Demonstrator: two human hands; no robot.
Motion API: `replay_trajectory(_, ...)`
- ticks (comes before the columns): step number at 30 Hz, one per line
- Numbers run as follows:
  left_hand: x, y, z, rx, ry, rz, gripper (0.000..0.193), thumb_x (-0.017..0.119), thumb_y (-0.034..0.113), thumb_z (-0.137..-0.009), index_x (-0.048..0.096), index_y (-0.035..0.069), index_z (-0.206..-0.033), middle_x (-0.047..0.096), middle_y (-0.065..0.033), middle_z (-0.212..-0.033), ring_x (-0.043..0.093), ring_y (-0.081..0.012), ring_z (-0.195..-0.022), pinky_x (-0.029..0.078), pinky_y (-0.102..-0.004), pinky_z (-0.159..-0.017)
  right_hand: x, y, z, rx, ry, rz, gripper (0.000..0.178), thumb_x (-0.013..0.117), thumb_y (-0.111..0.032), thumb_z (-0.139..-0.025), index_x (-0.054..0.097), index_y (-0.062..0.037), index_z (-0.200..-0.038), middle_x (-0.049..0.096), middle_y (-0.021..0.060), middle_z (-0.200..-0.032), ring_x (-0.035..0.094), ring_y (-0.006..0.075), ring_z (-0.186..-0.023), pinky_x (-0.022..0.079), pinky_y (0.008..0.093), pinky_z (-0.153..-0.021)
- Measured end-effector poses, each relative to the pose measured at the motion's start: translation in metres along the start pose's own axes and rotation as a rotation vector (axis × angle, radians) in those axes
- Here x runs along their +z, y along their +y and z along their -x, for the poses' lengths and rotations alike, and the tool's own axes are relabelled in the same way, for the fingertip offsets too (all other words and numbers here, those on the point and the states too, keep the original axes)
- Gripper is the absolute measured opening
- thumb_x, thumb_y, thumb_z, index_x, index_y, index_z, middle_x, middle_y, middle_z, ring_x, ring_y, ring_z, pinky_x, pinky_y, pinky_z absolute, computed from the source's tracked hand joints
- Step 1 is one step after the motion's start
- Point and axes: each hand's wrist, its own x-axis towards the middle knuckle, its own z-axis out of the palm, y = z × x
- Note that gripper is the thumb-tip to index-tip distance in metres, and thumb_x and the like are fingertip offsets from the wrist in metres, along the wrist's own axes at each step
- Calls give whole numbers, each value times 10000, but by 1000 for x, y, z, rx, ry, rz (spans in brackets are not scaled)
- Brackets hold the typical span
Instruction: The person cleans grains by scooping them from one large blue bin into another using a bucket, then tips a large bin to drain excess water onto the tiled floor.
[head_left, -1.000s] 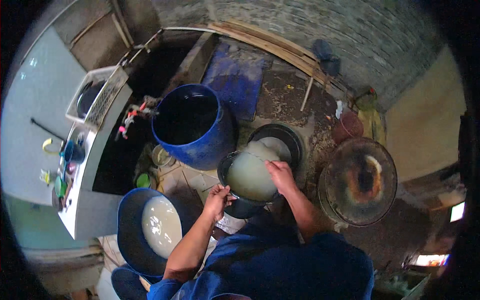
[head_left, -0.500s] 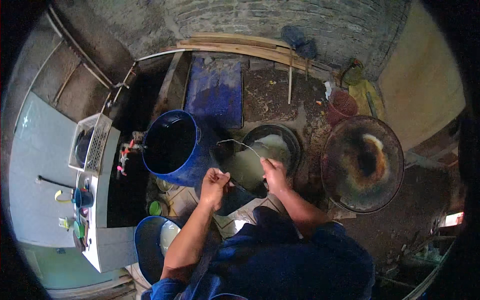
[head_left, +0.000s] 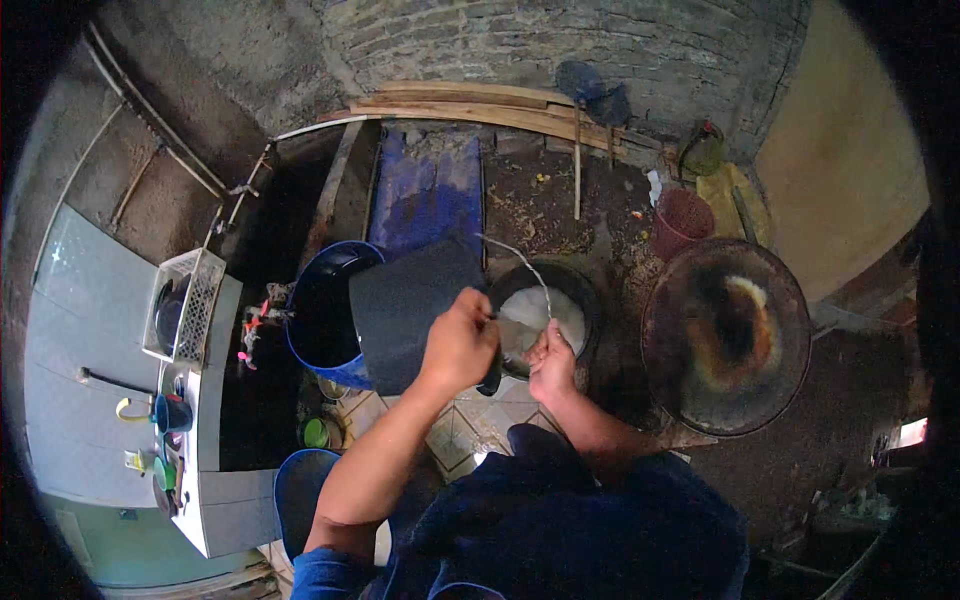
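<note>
My round blue barrel (head_left: 350, 375) is partly hidden by the tapered dark-grey bucket (head_left: 405, 318), which I hold tipped on its side, its long axis running roughly left to right, base leftward, mouth toward the round black tub (head_left: 578, 282) of whitish liquid (head_left: 566, 315). My left hand (head_left: 462, 342) has its fingers curled closed at the bucket's rim; my right hand (head_left: 552, 365) pinches the thin twisted-wire handle (head_left: 528, 264).
</note>
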Motion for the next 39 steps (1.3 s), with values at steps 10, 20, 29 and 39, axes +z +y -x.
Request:
replay_trajectory(10,-45,-6,35,-88,162,20,175,621,50,-760,464,45,-837,492,-45,-645,467,-89,-575,402,-263,-542,8,4,-4,95,17,44,338,431,-412,-945,488,-122,-781,486,1,-718,490,165,-652,440,341,-639)
replay_trajectory(20,-118,-143,185,-284,714,1141,265,624,-69,-710,451,102,-816,494,42,-710,476,-70,-633,415,-221,-640,86,14,-11,436,-467,740,564,520,-169,-816,375,-232,-1357,573,1,-1146,553,135,-871,469,321,-659)
replay_trajectory(29,-112,-195,391,-94,1222,1338,286,642,-24,-764,467,86,-962,597,-4,-871,570,-91,-792,451,-239,-765,165,177,50,868,-856,836,541,538,-128,-798,396,-98,-1319,562,-26,-896,528,72,-614,419,223,-432)
replay_trajectory(39,4,-322,626,-1234,2082,678,455,623,362,-817,505,41,-1116,562,-122,-1023,550,-275,-949,439,-355,-841,204,364,202,718,-1212,1262,395,511,31,-789,429,25,-1174,549,112,-1089,536,201,-985,443,318,-852)
